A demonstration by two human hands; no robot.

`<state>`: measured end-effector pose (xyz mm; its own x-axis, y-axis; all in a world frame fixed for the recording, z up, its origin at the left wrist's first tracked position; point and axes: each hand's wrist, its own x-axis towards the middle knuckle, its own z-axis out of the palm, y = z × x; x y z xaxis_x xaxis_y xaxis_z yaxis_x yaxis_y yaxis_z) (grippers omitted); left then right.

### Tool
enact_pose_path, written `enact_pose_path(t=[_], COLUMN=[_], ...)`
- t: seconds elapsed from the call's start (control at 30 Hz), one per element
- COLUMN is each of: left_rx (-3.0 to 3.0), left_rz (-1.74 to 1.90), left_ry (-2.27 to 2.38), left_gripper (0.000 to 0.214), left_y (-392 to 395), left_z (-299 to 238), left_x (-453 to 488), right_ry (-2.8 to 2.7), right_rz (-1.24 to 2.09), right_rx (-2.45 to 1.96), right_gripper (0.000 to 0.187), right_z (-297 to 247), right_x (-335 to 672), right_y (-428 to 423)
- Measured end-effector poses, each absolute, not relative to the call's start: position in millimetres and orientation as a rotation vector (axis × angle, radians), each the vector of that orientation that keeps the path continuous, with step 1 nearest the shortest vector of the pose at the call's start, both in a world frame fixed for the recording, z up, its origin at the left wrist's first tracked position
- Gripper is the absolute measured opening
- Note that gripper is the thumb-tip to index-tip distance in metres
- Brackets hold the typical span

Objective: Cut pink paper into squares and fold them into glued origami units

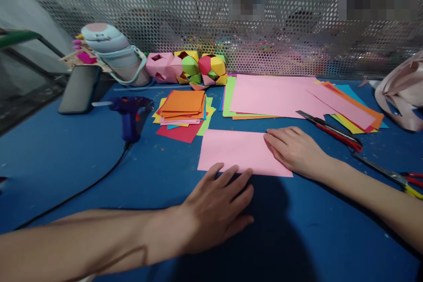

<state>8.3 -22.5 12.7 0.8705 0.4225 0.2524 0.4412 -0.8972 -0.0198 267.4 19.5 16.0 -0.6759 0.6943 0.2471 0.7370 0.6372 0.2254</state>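
A pink sheet of paper (234, 150) lies flat on the blue table, its long near edge towards me. My left hand (214, 207) is open, fingers spread, with the fingertips at that near edge. On the sheet's right end rests my right hand (292, 147), palm down, fingers stretched out and covering that end. Neither hand grasps anything. Just beyond the sheet, to the left, sits a stack of small coloured paper squares (183, 102), orange on top. A utility knife (330, 130) lies just past my right hand.
Larger pink sheets (274, 94) and coloured strips (350, 108) lie at the back right. Scissors (390, 174) are by my right forearm. A blue glue gun (129, 116) with a cord, a phone (80, 89), a bottle (120, 55) and folded paper shapes (188, 68) stand left, before a perforated metal panel (185, 9).
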Motion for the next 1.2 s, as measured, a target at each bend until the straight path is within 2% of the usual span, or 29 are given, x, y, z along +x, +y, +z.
enact_pose_path(t=[0.17,0.3,0.5,0.73,0.83,1.03,1.2], left_rx=[-2.969,-3.042,-3.036,-2.996,-3.015,-3.002,-3.056], left_rz=[-0.387,-0.269,-0.217,-0.323,-0.358,-0.325,-0.254], left_ry=[-0.642,-0.659,-0.695,-0.677,-0.697,-0.718,-0.74], left_gripper=[0.045,0.051,0.07,0.068,0.062,0.07,0.072], left_y=[-17.8,-15.7,-16.8,-19.0,-19.9,-20.4,-18.5], left_z=[16.3,23.4,24.0,17.5,15.4,17.7,20.5], left_x=[14.7,24.0,30.0,29.0,28.8,27.9,28.8], right_ry=[-2.666,-2.69,-2.711,-2.617,-2.45,-1.743,-1.549], right_rz=[-0.444,-0.375,0.073,0.464,0.733,1.381,1.447], right_rx=[-1.183,-0.964,-0.894,-0.809,-0.746,-1.102,-1.213], right_gripper=[0.027,0.028,0.023,0.028,0.028,0.027,0.023], right_z=[18.3,18.8,15.9,29.0,27.1,29.6,37.5], right_x=[266.2,258.7,243.4,228.3,213.6,218.0,244.4], right_y=[17.4,11.9,5.4,7.2,13.7,27.6,25.7])
